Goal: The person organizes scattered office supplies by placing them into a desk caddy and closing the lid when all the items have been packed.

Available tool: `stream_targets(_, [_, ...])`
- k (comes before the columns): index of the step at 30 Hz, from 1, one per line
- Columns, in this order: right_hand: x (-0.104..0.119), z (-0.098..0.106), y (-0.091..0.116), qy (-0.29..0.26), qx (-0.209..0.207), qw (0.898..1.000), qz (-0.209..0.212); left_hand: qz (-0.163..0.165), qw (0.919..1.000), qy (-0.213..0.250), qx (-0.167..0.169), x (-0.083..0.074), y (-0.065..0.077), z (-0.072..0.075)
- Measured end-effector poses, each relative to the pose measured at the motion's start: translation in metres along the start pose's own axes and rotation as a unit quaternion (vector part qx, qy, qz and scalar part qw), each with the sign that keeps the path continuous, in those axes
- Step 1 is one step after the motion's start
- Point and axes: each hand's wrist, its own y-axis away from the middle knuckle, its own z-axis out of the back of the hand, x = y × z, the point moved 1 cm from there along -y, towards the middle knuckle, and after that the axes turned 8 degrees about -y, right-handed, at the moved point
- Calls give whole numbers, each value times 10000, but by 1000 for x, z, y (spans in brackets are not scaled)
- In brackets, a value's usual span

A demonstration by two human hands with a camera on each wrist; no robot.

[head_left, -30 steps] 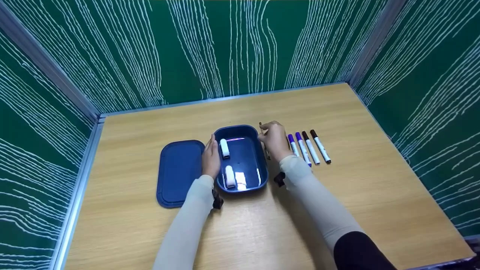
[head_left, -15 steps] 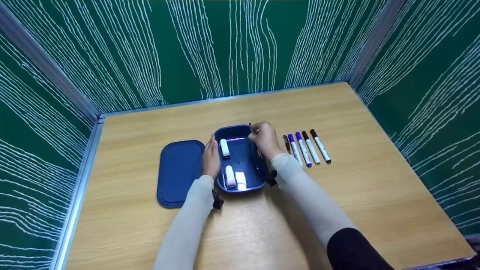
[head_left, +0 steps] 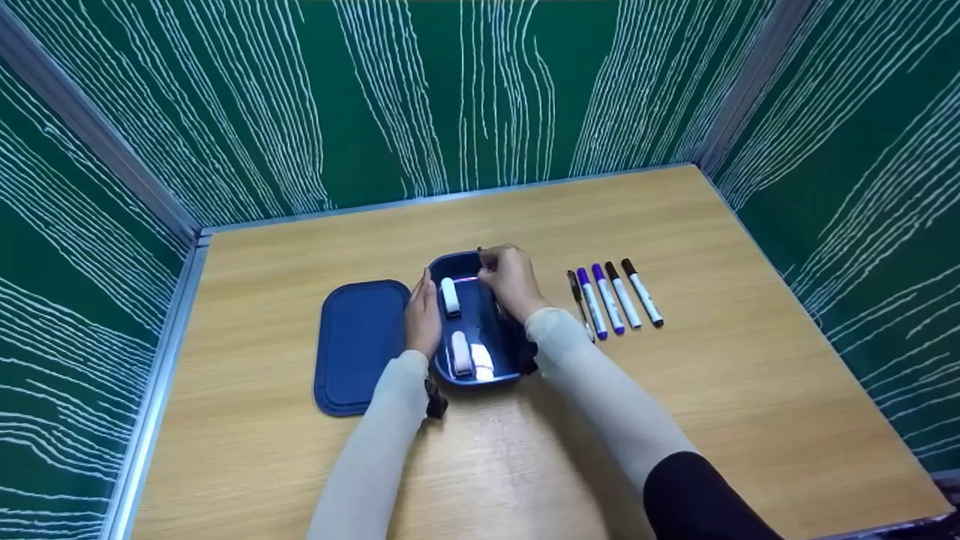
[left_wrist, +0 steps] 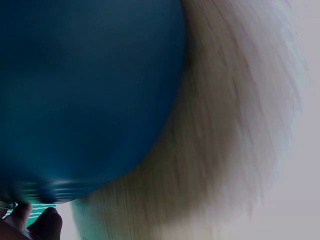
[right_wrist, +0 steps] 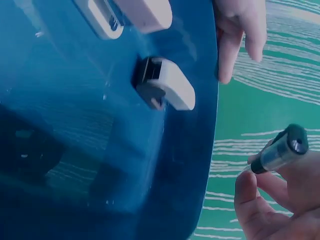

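Observation:
My right hand (head_left: 516, 283) pinches a pen (right_wrist: 280, 151) between thumb and fingers, above the right part of a dark blue plastic box (head_left: 480, 383). Much of the pen is hidden by the hand in the head view. My left hand (head_left: 423, 321) rests along the box's left wall with its fingers extended. Inside the box, along its left side, lie two small white staplers (head_left: 461, 352), one behind the other. In the right wrist view a stapler (right_wrist: 176, 89) shows its dark base. The box wall (left_wrist: 90, 90) fills much of the left wrist view.
A dark blue lid (head_left: 358, 349) lies flat left of the box. To the right, a dark pen (head_left: 576, 291) and several white markers (head_left: 606, 297) with purple or dark caps lie in a row on the wooden table (head_left: 720, 390). Green walls (head_left: 510, 90) enclose the back and sides.
My right hand has carried the pen leftward, from beside the box's right rim to above its inside. The pen left on the table is now uncovered. My left hand has stayed in place.

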Motion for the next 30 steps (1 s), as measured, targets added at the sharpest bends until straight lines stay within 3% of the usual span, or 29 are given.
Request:
stream_targets(22, [6, -29, -2, 299, 485, 9983, 149, 14, 9999, 90, -102, 1, -3, -1])
stream_targets(30, [3, -31, -6, 391, 649, 9970, 160, -116, 9995, -159, -242, 2, -5, -1])
